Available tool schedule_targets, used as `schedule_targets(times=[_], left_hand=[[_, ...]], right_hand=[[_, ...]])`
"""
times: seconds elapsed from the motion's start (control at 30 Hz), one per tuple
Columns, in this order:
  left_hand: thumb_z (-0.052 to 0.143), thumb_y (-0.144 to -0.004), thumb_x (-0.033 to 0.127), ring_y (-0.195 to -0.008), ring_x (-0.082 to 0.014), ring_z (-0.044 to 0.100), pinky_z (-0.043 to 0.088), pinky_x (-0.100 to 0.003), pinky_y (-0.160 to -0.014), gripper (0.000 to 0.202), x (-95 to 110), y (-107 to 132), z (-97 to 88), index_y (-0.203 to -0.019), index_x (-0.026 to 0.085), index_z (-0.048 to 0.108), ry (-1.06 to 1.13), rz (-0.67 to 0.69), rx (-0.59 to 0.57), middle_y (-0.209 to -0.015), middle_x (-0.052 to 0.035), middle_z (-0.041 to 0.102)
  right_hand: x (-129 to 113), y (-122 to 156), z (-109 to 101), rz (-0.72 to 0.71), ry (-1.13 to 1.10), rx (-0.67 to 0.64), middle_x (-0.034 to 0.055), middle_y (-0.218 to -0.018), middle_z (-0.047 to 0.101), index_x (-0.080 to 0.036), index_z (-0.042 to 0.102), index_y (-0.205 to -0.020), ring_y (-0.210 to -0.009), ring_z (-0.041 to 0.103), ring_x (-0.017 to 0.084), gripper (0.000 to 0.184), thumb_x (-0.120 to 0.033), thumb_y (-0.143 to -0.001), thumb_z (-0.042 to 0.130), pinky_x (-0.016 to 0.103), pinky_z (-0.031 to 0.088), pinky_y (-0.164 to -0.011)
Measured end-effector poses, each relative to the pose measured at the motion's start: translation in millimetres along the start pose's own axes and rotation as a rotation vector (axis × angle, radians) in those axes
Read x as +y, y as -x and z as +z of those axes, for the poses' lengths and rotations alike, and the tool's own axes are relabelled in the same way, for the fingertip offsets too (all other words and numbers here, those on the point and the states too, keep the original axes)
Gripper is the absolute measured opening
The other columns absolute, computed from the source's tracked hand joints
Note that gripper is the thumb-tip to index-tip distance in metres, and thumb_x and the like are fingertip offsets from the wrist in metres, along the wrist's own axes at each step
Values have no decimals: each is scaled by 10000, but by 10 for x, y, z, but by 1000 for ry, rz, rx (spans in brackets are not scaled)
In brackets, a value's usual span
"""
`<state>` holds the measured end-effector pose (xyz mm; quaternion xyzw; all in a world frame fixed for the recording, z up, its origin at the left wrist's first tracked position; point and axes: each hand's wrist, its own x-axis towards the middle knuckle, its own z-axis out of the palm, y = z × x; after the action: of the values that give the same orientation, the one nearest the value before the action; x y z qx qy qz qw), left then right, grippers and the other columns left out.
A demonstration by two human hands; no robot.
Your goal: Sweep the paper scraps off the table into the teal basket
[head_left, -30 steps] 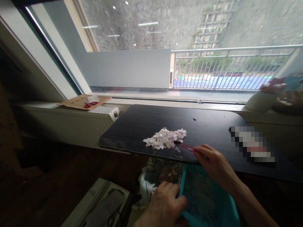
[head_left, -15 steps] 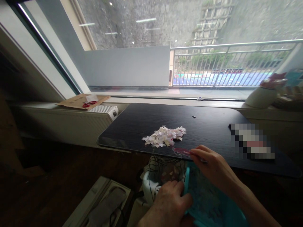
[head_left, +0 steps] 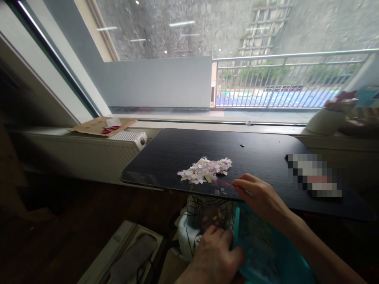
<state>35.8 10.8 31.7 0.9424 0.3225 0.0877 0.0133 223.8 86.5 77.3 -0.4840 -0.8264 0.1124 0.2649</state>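
A heap of small white and pink paper scraps (head_left: 205,170) lies on the black tabletop (head_left: 177,154) near its front edge. My right hand (head_left: 260,197) rests on the table just right of the heap, pinching a thin pink card (head_left: 222,184) whose edge points at the scraps. Below the table edge my left hand (head_left: 215,256) grips the rim of a teal tray (head_left: 266,252) held under the table. A white bin with a dark-lined bag (head_left: 195,225) holding scraps stands under the heap.
A white radiator (head_left: 128,138) with brown cardboard (head_left: 100,126) and a red object sits at the left by the window. A blurred-out item (head_left: 314,175) lies on the table's right side. A white pot (head_left: 325,120) stands on the sill. A flat grey object (head_left: 124,256) lies on the floor.
My right hand with the pink card has slid left, closer to the scrap heap. My left hand and the teal tray have shifted slightly right under the table edge.
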Motion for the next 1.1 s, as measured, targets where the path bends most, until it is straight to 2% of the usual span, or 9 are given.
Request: schedule_targets(times=[0.13,0.3,0.4,0.47,0.63,0.73,0.87,1.03,1.1], left_hand=[[662,-719,504,-615,-195,480,323,-312,-576,296,-9,38,32,-712,221,576,-28,6,73,-674,-12,502],[698,-694,476,-648,-194,482,313,-310,-600,298,-42,102,-7,-732,212,564,19,-57,112,-698,-7,507],[703,-700,459,-655,-188,478,310,-309,-614,286,-52,109,-14,-738,213,562,42,-78,122,-702,1,502],[705,-703,458,-663,-189,482,314,-313,-626,285,-52,100,-10,-744,214,562,49,-83,121,-712,1,507],[699,-695,491,-658,-198,485,311,-318,-609,308,-60,82,19,-747,218,567,32,-59,110,-706,-4,508],[688,-701,506,-650,-198,483,312,-321,-601,315,-74,92,16,-744,218,570,24,-58,104,-700,-5,506],[709,-706,456,-696,-196,498,336,-322,-644,286,-72,106,-27,-768,214,569,74,-98,73,-740,-3,522],[726,-688,447,-705,-197,497,342,-322,-657,291,-64,107,-38,-771,214,572,85,-112,45,-743,2,518],[717,-692,468,-695,-197,494,339,-319,-642,300,-66,105,-33,-771,215,577,78,-107,38,-739,1,516]], right_hand=[[-20,23,-17,-26,-31,-74,23,-877,599,-230,645,-951,-771,560,136,199,-228,-912,450,244,414,-689],[-17,163,-60,53,-32,-29,34,-875,595,-220,638,-958,-748,559,141,207,-268,-920,440,256,418,-679],[-31,239,-54,47,-95,-71,25,-864,593,-224,636,-945,-738,561,131,202,-266,-922,439,241,423,-666],[-40,239,-42,26,-129,-90,22,-871,595,-229,637,-944,-750,565,127,202,-263,-922,439,234,427,-673],[-11,69,26,45,-69,6,32,-879,599,-214,644,-966,-758,565,137,214,-267,-921,441,249,424,-684],[-27,15,55,32,-67,-20,32,-874,596,-211,646,-956,-757,562,137,216,-261,-921,438,251,422,-683],[-78,76,27,3,-131,-98,22,-870,594,-218,642,-931,-758,562,126,201,-242,-918,443,236,424,-682],[-74,143,-7,46,-106,-42,28,-867,598,-213,644,-933,-741,563,130,209,-254,-917,439,245,427,-670],[-88,150,-13,40,-109,-76,26,-849,599,-215,648,-912,-727,564,130,212,-254,-916,440,245,428,-659]])
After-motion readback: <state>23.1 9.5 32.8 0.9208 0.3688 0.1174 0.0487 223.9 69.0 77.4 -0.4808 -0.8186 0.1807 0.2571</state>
